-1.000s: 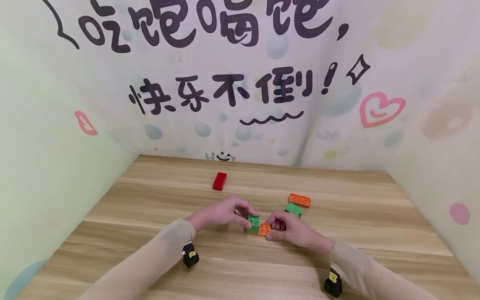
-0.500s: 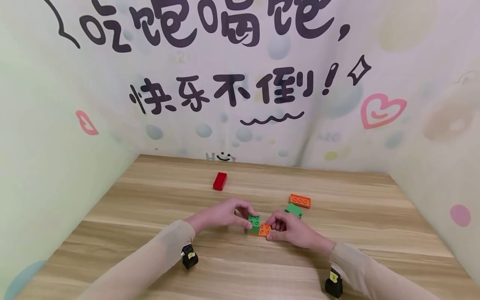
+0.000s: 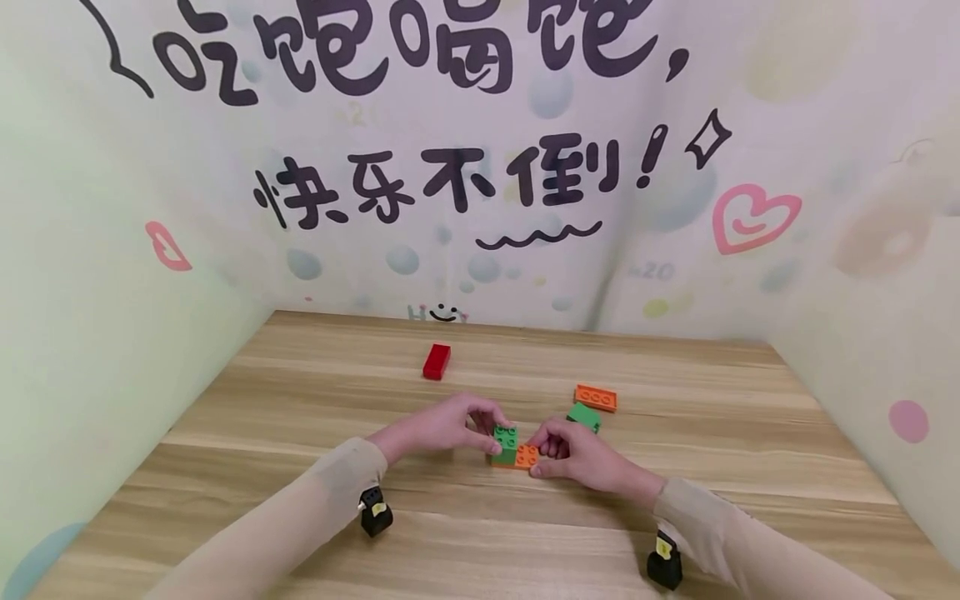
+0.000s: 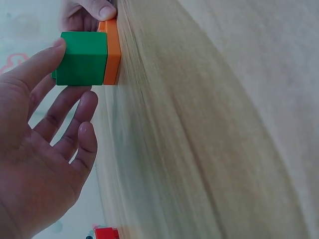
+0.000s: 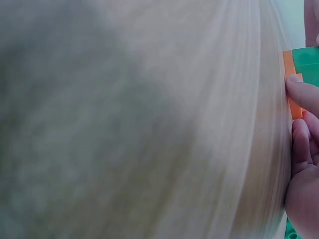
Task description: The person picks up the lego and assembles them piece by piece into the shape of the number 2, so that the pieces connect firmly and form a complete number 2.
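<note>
A green building brick (image 3: 505, 447) with studs on top sits upright on the left end of a flat orange building brick (image 3: 527, 457) on the wooden table. My left hand (image 3: 453, 427) pinches the green brick from its left, thumb on the near side and a finger across the far side. In the left wrist view, the other fingers of this hand (image 4: 45, 144) curl loosely below the brick (image 4: 79, 59). My right hand (image 3: 588, 457) holds the orange brick's right end between thumb and fingers. Part of that end is hidden by the fingertips.
Just behind my right hand lies a second green brick (image 3: 583, 417). Past it is another flat orange brick (image 3: 596, 397), hollow underside up. Farther back on the left, a red brick (image 3: 437, 362) lies on the table (image 3: 337, 367). A printed cloth (image 3: 450, 275) hangs behind the table.
Both hands keep the same hold on the two joined bricks. The whole head view has shifted very slightly; the loose bricks stay in place on the table.
</note>
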`<state>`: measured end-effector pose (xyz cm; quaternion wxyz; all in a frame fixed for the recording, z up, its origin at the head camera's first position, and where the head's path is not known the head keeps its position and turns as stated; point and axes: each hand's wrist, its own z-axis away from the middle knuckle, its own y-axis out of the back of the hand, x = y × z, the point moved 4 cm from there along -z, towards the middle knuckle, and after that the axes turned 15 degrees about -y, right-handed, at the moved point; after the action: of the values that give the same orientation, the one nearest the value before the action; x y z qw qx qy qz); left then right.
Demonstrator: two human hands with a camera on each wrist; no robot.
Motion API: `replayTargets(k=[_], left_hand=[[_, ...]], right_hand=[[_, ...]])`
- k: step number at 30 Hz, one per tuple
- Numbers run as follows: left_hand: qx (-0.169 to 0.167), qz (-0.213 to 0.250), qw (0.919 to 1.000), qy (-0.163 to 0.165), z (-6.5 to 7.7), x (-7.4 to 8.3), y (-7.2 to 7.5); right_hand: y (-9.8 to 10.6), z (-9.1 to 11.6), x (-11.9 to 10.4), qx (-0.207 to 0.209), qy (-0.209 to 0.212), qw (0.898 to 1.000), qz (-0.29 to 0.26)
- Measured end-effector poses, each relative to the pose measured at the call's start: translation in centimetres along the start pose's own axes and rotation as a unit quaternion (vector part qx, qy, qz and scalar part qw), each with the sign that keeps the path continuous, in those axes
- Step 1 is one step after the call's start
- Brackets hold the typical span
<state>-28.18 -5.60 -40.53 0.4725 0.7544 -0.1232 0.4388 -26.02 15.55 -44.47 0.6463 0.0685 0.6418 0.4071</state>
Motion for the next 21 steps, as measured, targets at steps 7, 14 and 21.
replayTargets(k=[7,14,21], left_hand=[[0.008,-0.01,0.9999,0.004,0.32,-0.2,-0.07],[0.008,-0.02,0.9998,0.007,0.54,-0.17,-0.15],[0.009,-0.02,0.9997,0.006,0.82,-0.51,-0.39]], right_hand=[[-0.21,0.07,-0.1,0.002,-0.003,1.0,0.002],[-0.37,0.33,-0.26,0.006,-0.004,1.0,0.002],[-0.69,0.44,-0.28,0.012,-0.001,1.0,0.003]])
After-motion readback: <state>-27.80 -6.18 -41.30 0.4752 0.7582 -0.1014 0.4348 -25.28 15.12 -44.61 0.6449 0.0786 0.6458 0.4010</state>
